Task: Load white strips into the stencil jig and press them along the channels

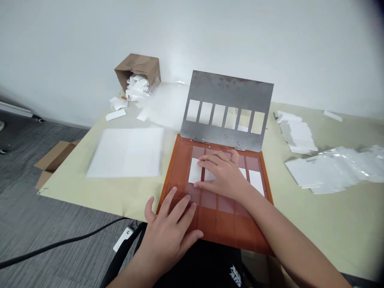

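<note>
An orange-brown board (228, 228) with shallow slots lies at the table's front edge. Hinged to its far side, a grey metal plate (232, 90) with a row of rectangular windows stands raised. White cards sit across the board's middle row, among them a left card (195, 171) and a right card (257, 182); others are partly hidden under my hand. My right hand (223, 172) lies over this row, fingers spread, thumb and fingertips at the left card. My left hand (169, 228) rests with spread fingers on the board's left front corner.
Left of the board lies a stack of translucent white sheets (127, 154). A cardboard box (139, 66) on its side spills white pieces at the back. To the right are a pile of white strips (297, 132) and clear plastic sleeves (339, 168). A black cable (66, 242) crosses the floor.
</note>
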`<state>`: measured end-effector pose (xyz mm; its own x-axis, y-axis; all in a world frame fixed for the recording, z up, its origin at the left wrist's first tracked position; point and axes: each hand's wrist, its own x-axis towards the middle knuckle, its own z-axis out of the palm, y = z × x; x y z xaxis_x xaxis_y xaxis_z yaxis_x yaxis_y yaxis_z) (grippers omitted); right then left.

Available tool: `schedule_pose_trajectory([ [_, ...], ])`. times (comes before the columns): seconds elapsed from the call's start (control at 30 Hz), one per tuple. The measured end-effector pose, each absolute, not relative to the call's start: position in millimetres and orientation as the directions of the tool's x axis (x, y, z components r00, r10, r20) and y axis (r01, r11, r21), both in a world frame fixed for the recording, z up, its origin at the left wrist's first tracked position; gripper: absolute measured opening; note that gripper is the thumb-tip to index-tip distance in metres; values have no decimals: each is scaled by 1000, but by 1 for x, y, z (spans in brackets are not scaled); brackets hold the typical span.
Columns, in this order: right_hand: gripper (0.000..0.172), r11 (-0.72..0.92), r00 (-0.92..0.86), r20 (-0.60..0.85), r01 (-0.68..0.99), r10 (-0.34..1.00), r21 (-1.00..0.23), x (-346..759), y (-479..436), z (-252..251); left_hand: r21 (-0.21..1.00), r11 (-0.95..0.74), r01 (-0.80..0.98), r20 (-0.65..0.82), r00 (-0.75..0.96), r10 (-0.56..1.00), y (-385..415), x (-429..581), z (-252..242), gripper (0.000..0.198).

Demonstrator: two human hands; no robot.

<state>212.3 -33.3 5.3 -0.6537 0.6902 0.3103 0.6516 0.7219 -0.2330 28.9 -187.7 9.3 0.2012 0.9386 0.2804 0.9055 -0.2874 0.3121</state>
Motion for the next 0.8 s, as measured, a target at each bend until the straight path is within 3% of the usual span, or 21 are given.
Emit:
schedule_pose_trajectory([
  [0.23,42,728,-667,299,656,682,-198,213,-34,6,248,-283,926,270,214,939,-189,29,8,42],
  [0.53,31,726,-693,216,649,688,-228,214,-35,19,287,-257,923,223,197,955,-186,30,8,50],
  [0.8,35,740,-717,192,624,670,-252,216,-36,24,160,-275,948,179,246,953,-172,34,14,55],
])
